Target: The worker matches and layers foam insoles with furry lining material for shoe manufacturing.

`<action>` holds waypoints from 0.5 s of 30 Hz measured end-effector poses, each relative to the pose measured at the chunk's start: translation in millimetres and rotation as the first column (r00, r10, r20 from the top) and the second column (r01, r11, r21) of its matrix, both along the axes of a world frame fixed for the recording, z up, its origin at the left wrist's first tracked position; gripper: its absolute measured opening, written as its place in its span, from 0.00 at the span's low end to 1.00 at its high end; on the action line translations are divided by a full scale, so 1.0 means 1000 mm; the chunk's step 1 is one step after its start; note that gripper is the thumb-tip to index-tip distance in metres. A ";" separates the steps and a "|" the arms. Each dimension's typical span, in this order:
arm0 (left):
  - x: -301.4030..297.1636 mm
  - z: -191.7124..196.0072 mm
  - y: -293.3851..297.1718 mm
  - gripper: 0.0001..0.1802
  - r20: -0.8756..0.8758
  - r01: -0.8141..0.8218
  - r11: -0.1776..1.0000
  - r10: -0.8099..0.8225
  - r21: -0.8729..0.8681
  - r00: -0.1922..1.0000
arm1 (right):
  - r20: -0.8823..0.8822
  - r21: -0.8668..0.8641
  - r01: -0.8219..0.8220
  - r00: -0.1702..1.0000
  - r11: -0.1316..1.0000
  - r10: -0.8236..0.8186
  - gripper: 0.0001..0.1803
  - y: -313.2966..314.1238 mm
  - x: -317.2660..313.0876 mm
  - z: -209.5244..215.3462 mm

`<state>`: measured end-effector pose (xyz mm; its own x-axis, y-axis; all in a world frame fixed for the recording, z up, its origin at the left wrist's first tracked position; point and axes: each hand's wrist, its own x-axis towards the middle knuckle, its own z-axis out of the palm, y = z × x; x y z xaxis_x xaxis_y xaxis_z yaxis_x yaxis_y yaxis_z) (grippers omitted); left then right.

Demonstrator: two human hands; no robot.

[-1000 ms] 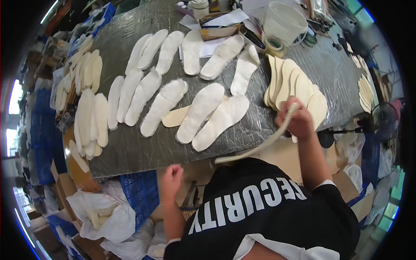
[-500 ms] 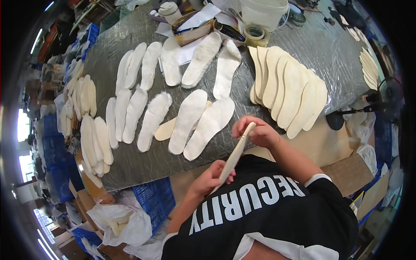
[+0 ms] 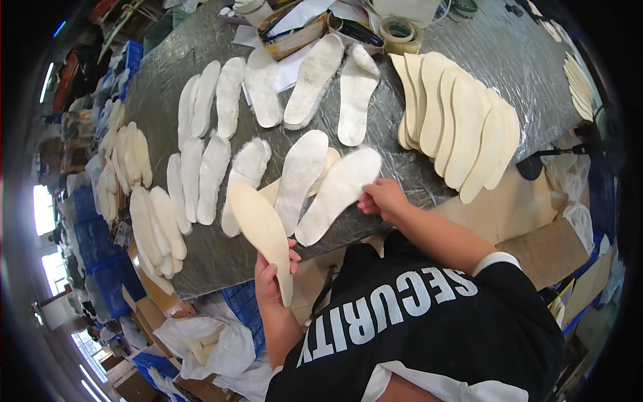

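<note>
Cream insole (image 3: 258,224) in the grip of a worker's left hand (image 3: 269,285), thumb on one side and fingertips showing at the other, clasped near its narrow end. The long axis slants away from the worker and leftward: the broad, rounded end points out beyond the grip, over the table (image 3: 221,261), while the narrow end tips back past the thumb toward the black shirt (image 3: 422,328). Just beyond the grip and to its right, a white insole (image 3: 338,197) lies slantwise, its far end leaning right; at its right edge are the bent fingers of the right hand (image 3: 385,199), though whether they pinch it cannot be told. Beside it, left of the right hand, rests a second white insole (image 3: 301,177), with a lower cream insole (image 3: 329,163) lying crosswise beneath the pair. Farther out, beyond the right hand and to its right, overlapping cream insoles (image 3: 462,127) fan across the dark, plastic-covered tabletop. Farthest from both hands, past the upper row of white insoles (image 3: 230,97), sit a tray (image 3: 288,48) of tools and rolls of tape (image 3: 402,35).
</note>
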<state>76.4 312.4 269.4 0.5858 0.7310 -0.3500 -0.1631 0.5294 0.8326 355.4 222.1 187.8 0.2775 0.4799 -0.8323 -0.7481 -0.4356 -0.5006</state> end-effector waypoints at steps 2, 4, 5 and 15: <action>-0.006 0.000 0.009 0.37 -0.032 0.038 0.998 -0.040 -0.057 0.999 | 0.002 -0.025 -0.035 0.999 0.999 0.035 0.06 -0.025 -0.007 0.011; -0.010 -0.004 0.020 0.37 -0.035 0.085 0.993 -0.088 -0.081 0.996 | -0.037 -0.097 -0.088 0.996 0.991 0.085 0.05 -0.052 -0.009 0.017; -0.010 -0.006 0.024 0.37 -0.046 0.123 0.988 -0.128 -0.095 0.991 | -0.032 -0.109 -0.076 0.997 0.991 0.073 0.05 -0.058 -0.010 0.015; 0.032 -0.004 0.035 0.39 -0.332 0.462 0.885 -0.419 0.059 0.845 | -0.130 -0.044 0.320 0.937 0.946 -0.323 0.04 -0.064 -0.039 0.011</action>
<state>108.9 347.4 265.3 0.7384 0.4725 -0.4811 0.3312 0.3674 0.8691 316.3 158.6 198.4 0.2995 0.3647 -0.8816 -0.9094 -0.1705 -0.3795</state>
